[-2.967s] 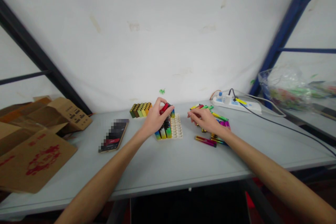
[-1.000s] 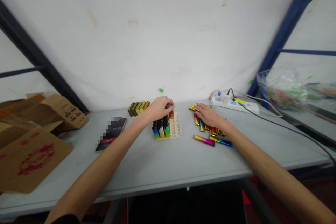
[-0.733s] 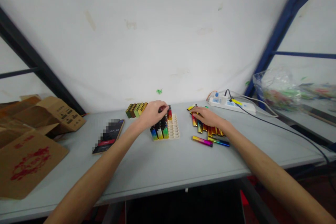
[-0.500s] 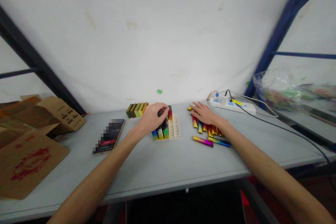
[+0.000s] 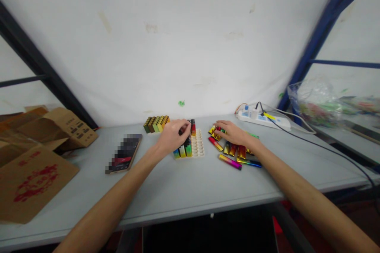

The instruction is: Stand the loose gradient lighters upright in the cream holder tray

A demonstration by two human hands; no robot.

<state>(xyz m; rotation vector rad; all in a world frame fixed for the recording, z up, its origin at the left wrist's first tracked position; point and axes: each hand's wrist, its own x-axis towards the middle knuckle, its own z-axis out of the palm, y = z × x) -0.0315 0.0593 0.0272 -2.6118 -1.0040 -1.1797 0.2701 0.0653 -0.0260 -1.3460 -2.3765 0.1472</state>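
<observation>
A pale tray with round holes [image 5: 198, 144] stands mid-table, its left part filled with upright shiny coloured tubes [image 5: 185, 151]. Over these tubes is my left hand [image 5: 174, 134], thumb and fingertips pinched together; what they hold, if anything, is too small and hidden to make out. My right hand [image 5: 233, 132] lies over a loose pile of metallic tubes [image 5: 233, 150], its fingers bent down onto the pile's upper left part. Below the pile lie a yellow and magenta tube [image 5: 230, 162] and a blue and gold one [image 5: 249, 162].
A block of upright gold and green tubes [image 5: 156, 123] stands near the wall. On the left are a phone [image 5: 124, 154] and open cardboard boxes [image 5: 38, 182]. A power strip [image 5: 264, 119] with cables and a plastic bag [image 5: 316, 99] are at the right.
My right hand has drawn its fingers in over the pile, and several tubes there have shifted; a red and gold one now lies apart at the left. My left hand stays nearly in place.
</observation>
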